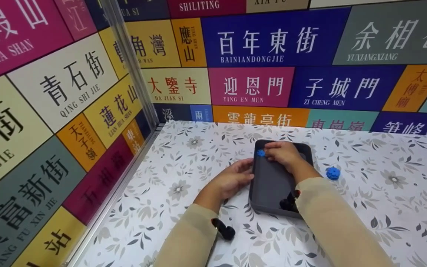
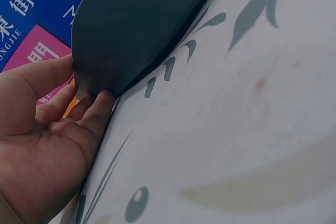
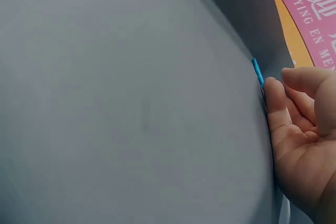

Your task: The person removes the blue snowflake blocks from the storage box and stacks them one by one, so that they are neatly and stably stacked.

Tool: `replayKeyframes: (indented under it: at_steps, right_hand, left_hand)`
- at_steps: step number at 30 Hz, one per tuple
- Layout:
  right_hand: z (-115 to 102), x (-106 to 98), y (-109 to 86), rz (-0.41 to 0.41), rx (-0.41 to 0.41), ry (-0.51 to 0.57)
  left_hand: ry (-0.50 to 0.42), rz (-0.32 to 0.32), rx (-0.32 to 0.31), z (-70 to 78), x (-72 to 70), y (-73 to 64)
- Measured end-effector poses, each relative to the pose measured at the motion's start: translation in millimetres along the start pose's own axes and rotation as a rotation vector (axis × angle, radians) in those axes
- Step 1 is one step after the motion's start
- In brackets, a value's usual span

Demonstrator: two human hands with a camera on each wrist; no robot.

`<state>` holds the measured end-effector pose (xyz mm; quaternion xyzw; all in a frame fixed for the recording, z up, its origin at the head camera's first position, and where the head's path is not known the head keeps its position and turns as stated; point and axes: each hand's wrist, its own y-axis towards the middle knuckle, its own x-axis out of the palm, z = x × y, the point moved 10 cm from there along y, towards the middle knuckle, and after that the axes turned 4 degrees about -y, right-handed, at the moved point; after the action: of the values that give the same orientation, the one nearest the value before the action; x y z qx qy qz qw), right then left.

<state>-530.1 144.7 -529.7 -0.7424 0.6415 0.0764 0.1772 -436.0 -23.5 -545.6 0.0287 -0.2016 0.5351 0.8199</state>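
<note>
A dark grey rectangular tray (image 1: pixel 272 185) lies on the table in the head view. My left hand (image 1: pixel 232 180) is at its left side, the thumb and fingertips resting against the outer wall, as the left wrist view (image 2: pixel 58 114) shows too. Inside the tray, near the far left corner, lies a small blue snowflake-shaped disc (image 1: pixel 260 152). My right hand (image 1: pixel 283 152) reaches over the tray, its fingertips touching the tray floor right beside the disc. In the right wrist view the disc (image 3: pixel 257 72) appears edge-on just beyond the fingertips.
To the right of the tray sits a small stack of blue notched discs (image 1: pixel 333 172) on the floral-patterned tablecloth (image 1: pixel 365 222). Walls with coloured sign panels (image 1: pixel 250 87) stand behind and to the left. A black wrist camera (image 1: pixel 224 229) is strapped on each sleeve.
</note>
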Motion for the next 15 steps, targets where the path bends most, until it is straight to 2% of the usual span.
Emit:
replayKeyframes:
  at_steps: [9,15]
  right_hand:
    - [1.6,-0.1,1.1,0.008,-0.016,-0.099]
    - [-8.6,3.4,1.1,-0.003,-0.102,-0.326]
  left_hand:
    - [0.002,0.000,0.002,0.2,0.5,-1.7]
    - [0.003,0.004,-0.003,0.6,-0.8,-0.3]
